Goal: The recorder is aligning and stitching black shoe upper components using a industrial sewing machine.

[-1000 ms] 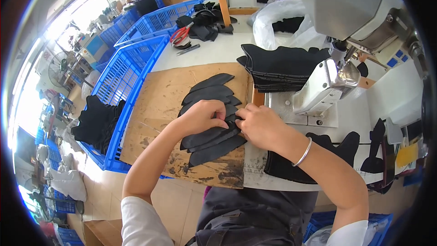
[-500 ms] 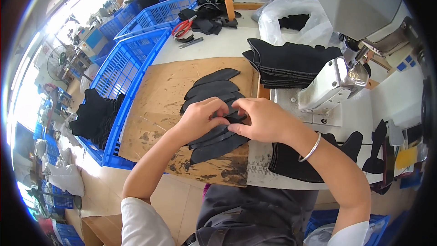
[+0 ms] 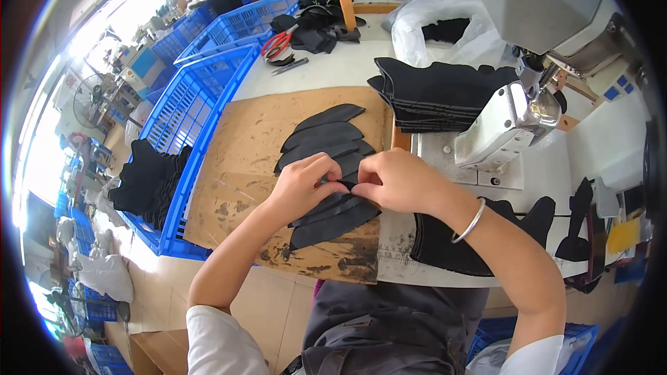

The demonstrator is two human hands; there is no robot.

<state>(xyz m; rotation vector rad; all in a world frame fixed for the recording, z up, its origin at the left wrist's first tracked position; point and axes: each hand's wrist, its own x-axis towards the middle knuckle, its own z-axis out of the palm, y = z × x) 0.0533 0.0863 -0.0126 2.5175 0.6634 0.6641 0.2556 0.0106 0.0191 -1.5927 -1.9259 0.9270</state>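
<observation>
Pinching a black piece (image 3: 350,184) in both the left hand (image 3: 306,184) and the right hand (image 3: 392,182), with a narrow grip in each — thumb toward forefinger, partly hiding the piece from view. Holding it at the middle of a row of overlapping black strips (image 3: 326,136), on a cardboard sheet (image 3: 243,139) atop the worktop (image 3: 333,73). Flanked by a blue basket (image 3: 210,132) at left, and at right by a machine (image 3: 497,125) — beside stacked black panels (image 3: 438,94).
</observation>
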